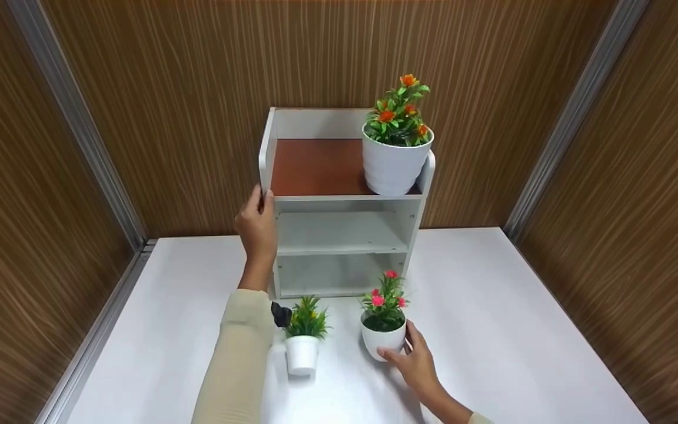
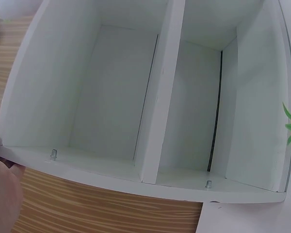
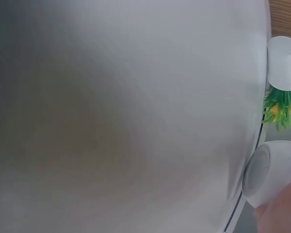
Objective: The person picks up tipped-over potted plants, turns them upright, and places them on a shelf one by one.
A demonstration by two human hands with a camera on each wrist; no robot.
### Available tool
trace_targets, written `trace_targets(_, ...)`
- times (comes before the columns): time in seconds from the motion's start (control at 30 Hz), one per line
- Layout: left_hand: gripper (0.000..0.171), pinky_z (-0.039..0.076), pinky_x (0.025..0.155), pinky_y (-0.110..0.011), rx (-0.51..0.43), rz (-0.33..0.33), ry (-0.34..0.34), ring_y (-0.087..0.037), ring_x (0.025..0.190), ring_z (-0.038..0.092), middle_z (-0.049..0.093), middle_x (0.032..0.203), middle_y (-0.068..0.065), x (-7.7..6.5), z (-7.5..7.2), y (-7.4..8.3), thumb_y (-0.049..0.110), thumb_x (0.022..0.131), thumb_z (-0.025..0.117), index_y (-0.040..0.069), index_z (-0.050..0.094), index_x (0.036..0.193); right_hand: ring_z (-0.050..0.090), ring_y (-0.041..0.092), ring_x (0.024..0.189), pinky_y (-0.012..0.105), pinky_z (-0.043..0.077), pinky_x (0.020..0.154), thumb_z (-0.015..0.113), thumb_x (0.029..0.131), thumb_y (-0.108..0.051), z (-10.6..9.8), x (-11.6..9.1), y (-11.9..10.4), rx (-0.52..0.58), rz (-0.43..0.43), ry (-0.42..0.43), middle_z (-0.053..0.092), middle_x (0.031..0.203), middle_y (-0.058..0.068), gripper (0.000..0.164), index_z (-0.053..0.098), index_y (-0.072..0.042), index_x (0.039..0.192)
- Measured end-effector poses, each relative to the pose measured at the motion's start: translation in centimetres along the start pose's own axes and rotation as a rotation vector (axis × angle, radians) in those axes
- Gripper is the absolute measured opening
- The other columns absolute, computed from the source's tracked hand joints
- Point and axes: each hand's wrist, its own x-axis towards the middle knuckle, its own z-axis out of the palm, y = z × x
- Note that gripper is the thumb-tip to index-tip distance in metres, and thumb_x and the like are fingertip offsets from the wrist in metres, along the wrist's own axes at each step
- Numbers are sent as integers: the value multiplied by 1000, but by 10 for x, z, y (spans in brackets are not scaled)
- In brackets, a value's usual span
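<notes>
The left hand (image 1: pixel 255 229) gripped the shelf's (image 1: pixel 345 198) left side as the right hand (image 1: pixel 416 364) grasped the pink-flowered pot (image 1: pixel 380 339) before the shelf, apparently mid-pickup; level, steady handling seemed called for next.

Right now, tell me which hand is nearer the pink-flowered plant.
Right. The right hand grips the pink-flowered plant by its pot; the left hand holds the shelf unit, farther off.

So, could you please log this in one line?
left grip holds shelf; right grip holds pink-flowered plant; orange-flowered plant atop shelf
</notes>
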Motion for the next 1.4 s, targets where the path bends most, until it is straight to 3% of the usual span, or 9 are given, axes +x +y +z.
trace_targets(0.33,39,57,92,-36,13,10,6,-21,111,69,71,125,-14,1,0,-1,22,103,59,5,61,138,34,49,143,49,33,118,89,75,-8,6,7,1,10,19,-18,30,155,35,103,23,14,152)
trace_targets(0.63,38,57,93,-35,24,23,8,-20,110,69,71,126,-11,2,0,-2,22,104,58,7,62,138,28,48,147,49,28,121,89,74,-7,5,8,3,71,57,-49,25,159,33,107,20,10,154)
trace_targets(1.07,39,57,94,-34,18,1,2,-19,113,69,70,129,-11,1,0,-2,23,104,58,7,61,139,30,48,146,48,28,119,89,75,-8,3,4,8,76,-6,-52,28,158,34,105,22,10,154)
trace_targets(1.4,39,58,92,-36,26,10,5,-21,110,70,71,126,-13,1,0,-3,23,104,58,6,61,139,26,48,148,49,25,120,89,75,-9,2,2,10,93,1,-70,25,159,34,107,20,10,155)
